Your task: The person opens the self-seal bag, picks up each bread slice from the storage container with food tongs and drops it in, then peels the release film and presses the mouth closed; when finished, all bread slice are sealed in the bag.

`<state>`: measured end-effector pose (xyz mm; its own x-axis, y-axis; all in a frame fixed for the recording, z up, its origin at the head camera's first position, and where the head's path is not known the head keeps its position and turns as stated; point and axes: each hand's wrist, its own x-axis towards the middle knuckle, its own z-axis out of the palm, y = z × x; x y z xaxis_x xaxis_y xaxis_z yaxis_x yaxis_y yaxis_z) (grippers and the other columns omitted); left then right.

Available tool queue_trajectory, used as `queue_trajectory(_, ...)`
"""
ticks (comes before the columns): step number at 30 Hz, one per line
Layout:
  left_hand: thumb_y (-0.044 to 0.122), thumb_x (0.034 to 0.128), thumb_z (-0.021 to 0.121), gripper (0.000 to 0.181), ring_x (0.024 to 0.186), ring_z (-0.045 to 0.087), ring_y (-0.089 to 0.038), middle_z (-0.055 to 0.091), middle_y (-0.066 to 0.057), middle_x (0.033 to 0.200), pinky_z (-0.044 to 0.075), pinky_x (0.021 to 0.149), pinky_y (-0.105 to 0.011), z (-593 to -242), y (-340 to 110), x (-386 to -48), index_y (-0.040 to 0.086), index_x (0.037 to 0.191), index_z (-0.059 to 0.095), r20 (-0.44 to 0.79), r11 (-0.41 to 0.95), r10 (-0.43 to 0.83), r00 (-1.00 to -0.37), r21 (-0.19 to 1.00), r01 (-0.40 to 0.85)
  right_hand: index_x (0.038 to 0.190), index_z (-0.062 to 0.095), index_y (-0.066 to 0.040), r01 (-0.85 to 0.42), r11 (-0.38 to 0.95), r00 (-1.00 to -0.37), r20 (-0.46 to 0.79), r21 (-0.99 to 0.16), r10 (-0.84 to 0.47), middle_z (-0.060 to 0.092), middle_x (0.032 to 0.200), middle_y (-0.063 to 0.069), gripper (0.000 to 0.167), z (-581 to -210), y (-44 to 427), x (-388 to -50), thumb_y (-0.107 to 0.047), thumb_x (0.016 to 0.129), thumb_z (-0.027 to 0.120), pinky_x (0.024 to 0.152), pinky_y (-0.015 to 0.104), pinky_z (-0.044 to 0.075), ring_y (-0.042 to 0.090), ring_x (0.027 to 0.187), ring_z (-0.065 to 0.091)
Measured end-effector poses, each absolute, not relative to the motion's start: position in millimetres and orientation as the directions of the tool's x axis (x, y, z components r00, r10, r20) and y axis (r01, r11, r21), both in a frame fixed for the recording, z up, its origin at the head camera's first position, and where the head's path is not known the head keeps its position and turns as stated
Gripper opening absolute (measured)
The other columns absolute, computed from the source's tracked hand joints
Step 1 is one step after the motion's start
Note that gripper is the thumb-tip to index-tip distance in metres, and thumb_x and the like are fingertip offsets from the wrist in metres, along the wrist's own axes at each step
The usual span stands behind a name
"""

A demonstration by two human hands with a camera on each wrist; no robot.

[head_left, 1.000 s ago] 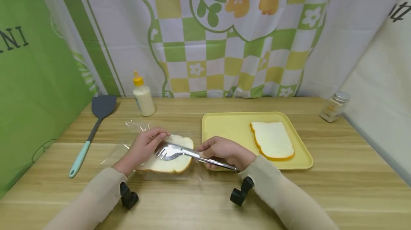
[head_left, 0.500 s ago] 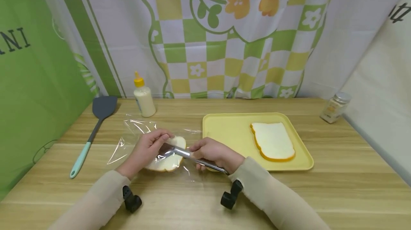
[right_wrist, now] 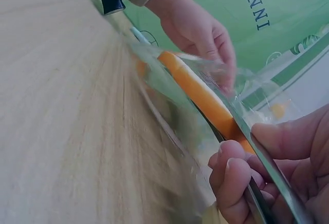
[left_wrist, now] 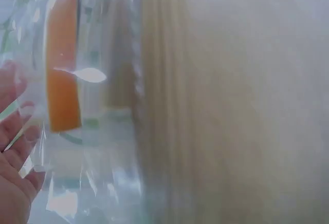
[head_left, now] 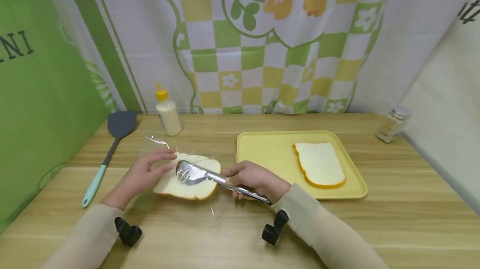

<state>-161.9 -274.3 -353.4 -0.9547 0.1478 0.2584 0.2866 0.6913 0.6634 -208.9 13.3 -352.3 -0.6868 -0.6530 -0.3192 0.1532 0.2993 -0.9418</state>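
My right hand [head_left: 258, 179] grips metal tongs [head_left: 221, 179], their clawed head lying over a slice of bread [head_left: 195, 177] with a golden crust. In the right wrist view the two tong arms pass on either side of the bread slice [right_wrist: 198, 93]. Clear plastic bag film [left_wrist: 118, 147] surrounds that slice; its exact edges are hard to make out. At the slice's left side is my left hand [head_left: 144, 173], thumb and fingers spread apart. The left wrist view shows fingers of the left hand [left_wrist: 18, 147] against the film, not visibly pinching it.
On the right, a yellow tray [head_left: 262, 148] bears another bread slice [head_left: 320, 164]. A squeeze bottle [head_left: 168, 114] with a yellow cap stands behind the bag. A spatula [head_left: 108, 156] lies at the far left, and a glass shaker jar [head_left: 392, 125] stands at the back right.
My left hand has drawn back to the left from the tong head, and its fingers have parted. The tongs' head and more of the bread slice now show. The right hand shifted slightly left.
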Motion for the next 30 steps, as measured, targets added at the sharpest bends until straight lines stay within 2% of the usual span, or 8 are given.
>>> queue_trajectory(4,0.015,0.0887,0.062,0.018,0.118,0.049,-0.038,0.059,-0.018,0.122,0.034,0.099,-0.056,-354.5,-274.2,-164.4,0.004,0.101,0.069,0.257,0.677,0.152,-0.954,0.677,0.29,0.122,0.053,0.01,0.16,0.294,-0.676,-0.322,-0.942,-0.663,0.058,0.085,0.012,0.035,-351.4,15.5,-210.1,0.001,0.088,0.05,0.045,0.018,0.043,0.01,0.05,0.053)
queue_trajectory(8,0.014,0.0884,0.062,0.015,0.11,0.056,-0.033,0.064,-0.016,0.113,0.039,0.097,-0.051,-354.2,-265.6,-166.4,0.004,0.096,0.07,0.306,0.655,0.1,-0.947,0.696,0.294,0.123,0.053,0.009,0.154,0.296,-0.671,-0.32,-0.943,-0.669,0.059,0.084,0.013,0.036,-350.7,15.2,-210.9,0.001,0.088,0.051,0.044,0.018,0.043,0.01,0.049,0.053)
queue_trajectory(12,0.009,0.0865,0.064,0.012,0.103,0.059,-0.015,0.067,-0.013,0.106,0.044,0.093,-0.026,-354.8,-252.9,-167.9,0.003,0.095,0.071,0.364,0.621,0.089,-0.927,0.708,0.338,0.126,0.052,0.008,0.145,0.301,-0.675,-0.317,-0.943,-0.666,0.061,0.089,0.016,0.037,-349.1,12.2,-211.1,0.0,0.089,0.051,0.044,0.018,0.043,0.01,0.049,0.053)
queue_trajectory(15,0.009,0.0861,0.064,0.013,0.102,0.058,-0.009,0.068,-0.011,0.104,0.041,0.089,-0.013,-356.2,-245.0,-168.2,0.004,0.095,0.072,0.367,0.608,0.096,-0.925,0.715,0.346,0.125,0.052,0.008,0.139,0.305,-0.682,-0.314,-0.942,-0.66,0.061,0.093,0.019,0.037,-347.3,9.2,-210.8,0.0,0.089,0.051,0.044,0.019,0.043,0.01,0.049,0.053)
queue_trajectory(18,0.011,0.0869,0.063,0.013,0.102,0.06,-0.016,0.069,-0.01,0.104,0.044,0.09,-0.02,-357.1,-241.6,-167.7,0.006,0.096,0.072,0.349,0.612,0.101,-0.932,0.717,0.335,0.124,0.053,0.008,0.133,0.319,-0.684,-0.32,-0.938,-0.656,0.061,0.091,0.018,0.035,-346.6,6.2,-209.9,0.0,0.089,0.053,0.043,0.02,0.044,0.011,0.048,0.053)
queue_trajectory(21,0.011,0.0878,0.062,0.014,0.097,0.061,-0.017,0.069,-0.009,0.101,0.048,0.085,-0.027,-357.9,-241.6,-166.2,0.006,0.097,0.071,0.326,0.625,0.104,-0.94,0.713,0.317,0.117,0.056,0.008,0.123,0.344,-0.684,-0.331,-0.931,-0.651,0.06,0.081,0.014,0.03,-347.3,4.9,-208.6,-0.002,0.089,0.054,0.044,0.019,0.044,0.011,0.049,0.054)
queue_trajectory(26,0.011,0.0898,0.059,0.016,0.087,0.062,-0.009,0.069,-0.011,0.099,0.051,0.074,-0.023,-358.6,-244.6,-163.4,0.004,0.098,0.07,0.277,0.592,0.104,-0.955,0.755,0.283,0.097,0.059,0.009,0.102,0.386,-0.678,-0.348,-0.917,-0.648,0.057,0.066,0.009,0.015,-347.5,5.2,-206.8,-0.003,0.089,0.055,0.046,0.018,0.045,0.011,0.051,0.056)
queue_trajectory(30,0.012,0.0909,0.058,0.017,0.079,0.063,-0.009,0.069,-0.013,0.096,0.052,0.066,-0.023,-357.4,-244.3,-162.0,0.002,0.099,0.069,0.257,0.549,0.095,-0.962,0.792,0.266,0.092,0.06,0.008,0.057,0.427,-0.671,-0.351,-0.902,-0.652,0.057,0.063,0.009,0.014,-344.6,5.8,-207.2,-0.003,0.09,0.053,0.046,0.019,0.045,0.012,0.051,0.056)
